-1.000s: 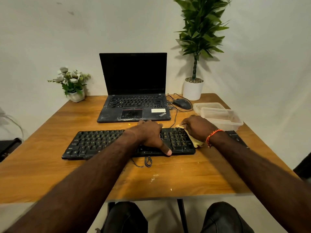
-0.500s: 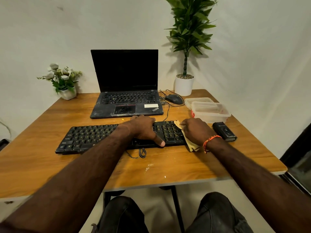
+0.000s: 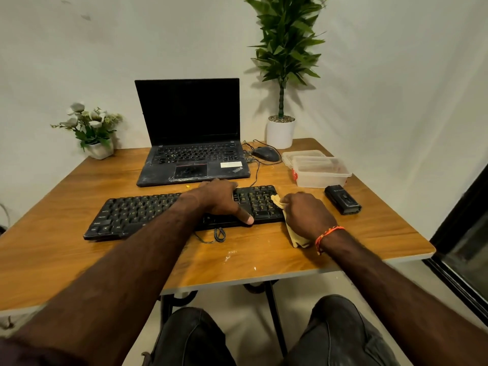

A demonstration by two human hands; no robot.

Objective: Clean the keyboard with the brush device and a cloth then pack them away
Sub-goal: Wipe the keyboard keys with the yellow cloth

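Cloth on the keys, keyboard pinned.
Left hand point(image 3: 224, 200) lies flat, fingers released, pressing the keyboard point(image 3: 148, 212) near the middle of the worktop point(image 3: 52, 249); right hand point(image 3: 306, 215) grasps the yellow cloth point(image 3: 297, 237) against the keyboard's right end. Brush device point(image 3: 342, 199) sits right of it, just near of the tub point(image 3: 320, 171).
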